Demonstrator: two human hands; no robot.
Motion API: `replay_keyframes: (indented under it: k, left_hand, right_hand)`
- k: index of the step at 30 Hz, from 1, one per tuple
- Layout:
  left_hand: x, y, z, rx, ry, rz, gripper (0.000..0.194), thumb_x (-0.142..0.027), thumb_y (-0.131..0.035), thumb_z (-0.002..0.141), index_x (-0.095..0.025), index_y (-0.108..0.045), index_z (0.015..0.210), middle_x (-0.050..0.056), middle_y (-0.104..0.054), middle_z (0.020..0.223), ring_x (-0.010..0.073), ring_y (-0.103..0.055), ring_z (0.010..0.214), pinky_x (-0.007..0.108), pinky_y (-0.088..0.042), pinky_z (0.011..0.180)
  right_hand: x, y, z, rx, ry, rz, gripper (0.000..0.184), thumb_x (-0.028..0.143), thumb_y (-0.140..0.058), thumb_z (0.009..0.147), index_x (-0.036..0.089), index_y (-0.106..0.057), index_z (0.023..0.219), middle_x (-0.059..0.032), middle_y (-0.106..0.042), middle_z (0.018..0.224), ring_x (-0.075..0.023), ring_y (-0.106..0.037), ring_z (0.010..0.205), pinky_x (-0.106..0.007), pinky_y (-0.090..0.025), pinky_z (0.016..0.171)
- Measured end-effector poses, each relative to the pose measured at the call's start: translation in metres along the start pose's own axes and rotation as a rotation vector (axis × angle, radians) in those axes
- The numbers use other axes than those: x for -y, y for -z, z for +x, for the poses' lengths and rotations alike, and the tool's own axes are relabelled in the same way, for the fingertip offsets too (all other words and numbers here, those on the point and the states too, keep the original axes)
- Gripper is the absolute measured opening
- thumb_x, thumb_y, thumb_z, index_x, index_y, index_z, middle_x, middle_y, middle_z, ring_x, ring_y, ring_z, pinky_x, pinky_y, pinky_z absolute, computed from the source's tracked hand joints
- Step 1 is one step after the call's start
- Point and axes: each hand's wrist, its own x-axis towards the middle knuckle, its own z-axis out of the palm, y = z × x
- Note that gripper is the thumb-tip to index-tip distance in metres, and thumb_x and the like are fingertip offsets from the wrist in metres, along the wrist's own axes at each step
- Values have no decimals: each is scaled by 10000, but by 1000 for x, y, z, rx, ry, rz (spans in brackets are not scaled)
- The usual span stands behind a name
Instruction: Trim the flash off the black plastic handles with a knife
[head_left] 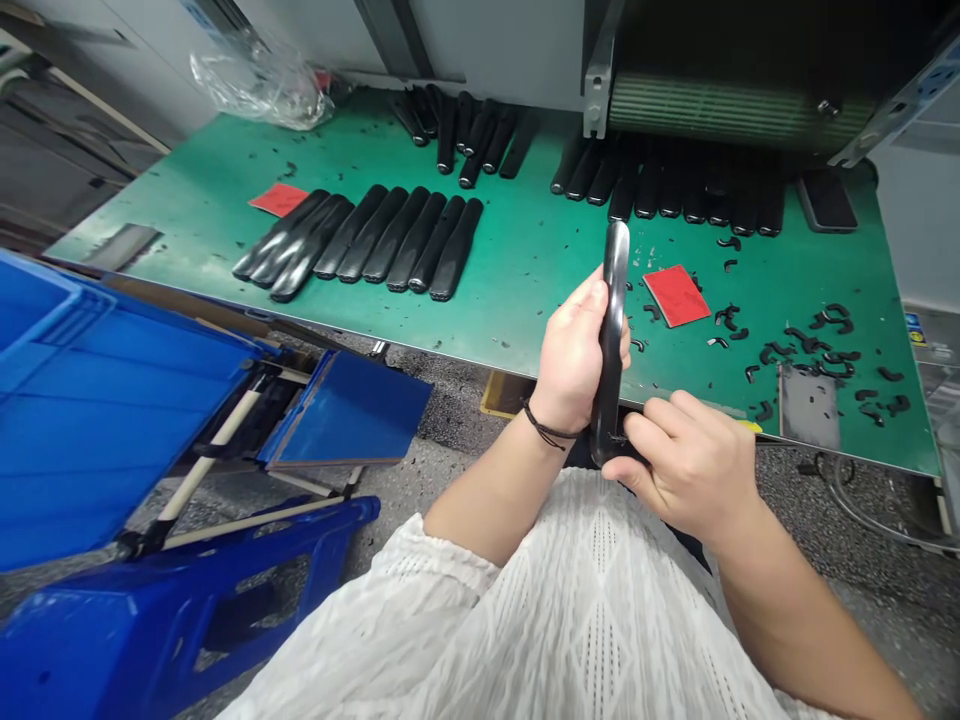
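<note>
While left hand (574, 360) wraps long black molded bar (615, 330), holding it upright just off table edge, right hand (686, 465) pinches bar's lower end. Black cord (547, 430) round left wrist. Green-matted table (525, 290) carries rows of matching bars (412, 240), black curved offcuts (810, 345), red pad (676, 295). Blue plastic crate (90, 400) sits low at my left.

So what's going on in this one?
The person's left hand grips a long black plastic piece upright, while their right hand pinches at its lower end. More of these pieces lie in rows on a green bench mat, with small curved black scraps scattered nearby. A blue plastic crate sits to the left.
</note>
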Motion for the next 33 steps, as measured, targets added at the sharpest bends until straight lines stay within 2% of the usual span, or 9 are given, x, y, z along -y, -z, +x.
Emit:
replay_keyframes:
  k: [10,14,18,22,24,27,29,31,33]
  left_hand:
    - [-2,8,14,-192,30,-131,245,-392,-456,1093,-197,-603,1112,-96,-354,590,49,-306,418,189,-262,429]
    - [-3,9,16,-273,-24,-182,228,-395,-454,1093,-209,-583,1066,-95,-354,587,53,-319,419,189,-280,432]
    - [4,13,17,-309,-65,-150,247,-401,-425,1091,-202,-572,1080,-70,-444,641,62,-396,449,196,-364,458]
    - [8,32,14,-364,-366,355,468,-440,-590,989,-222,-511,1396,90,-662,1202,182,-690,1059,308,-563,908]
    - [1,41,9,-378,-667,698,689,-546,-577,962,-248,-394,1555,120,-485,1559,284,-469,1467,421,-410,1192]
    - [-15,45,-3,-339,-980,1002,825,-698,-494,941,-274,-326,1628,59,-250,1732,370,-89,1637,544,-131,1311]
    - [-22,41,-11,-268,-1044,1053,799,-721,-515,925,-295,-409,1593,54,-331,1697,397,-56,1634,593,-77,1294]
    - [-24,39,-16,-61,-1046,1093,633,-686,-483,957,-303,-582,1452,86,-549,1523,404,-269,1568,626,-115,1263]
    - [-21,41,-17,207,-1028,1142,484,-600,-386,1016,-284,-738,1121,103,-725,1110,347,-608,1234,608,-255,1199]
  right_hand:
    - [4,-4,-4,-163,85,-130,409,524,-672,952,228,-552,698,15,-438,569,-160,-340,619,-345,-204,565]
    - [5,-11,-6,-222,-49,209,162,354,-754,920,229,-652,903,18,-588,656,-140,-464,630,-318,-326,588]
    - [14,-13,-1,-247,-231,651,155,305,-745,926,217,-668,1030,-12,-632,761,-143,-560,659,-298,-452,609]
    - [19,-8,1,-314,-351,780,88,261,-745,915,221,-683,963,2,-611,723,-135,-548,619,-290,-445,565]
    - [18,-3,0,-309,-388,841,81,232,-746,907,224,-705,976,6,-624,731,-130,-552,622,-284,-440,564]
    - [16,4,-1,-314,-411,937,88,215,-757,894,231,-714,969,13,-616,730,-125,-538,618,-281,-422,553]
    - [18,7,0,-345,-431,983,101,224,-775,879,232,-701,946,17,-597,725,-127,-522,620,-288,-422,560]
    - [22,10,1,-368,-461,1013,122,216,-789,866,235,-685,928,24,-580,723,-123,-514,627,-290,-430,580]
    - [26,12,1,-333,-477,1028,115,205,-778,874,237,-673,907,27,-575,724,-118,-514,635,-281,-427,583]
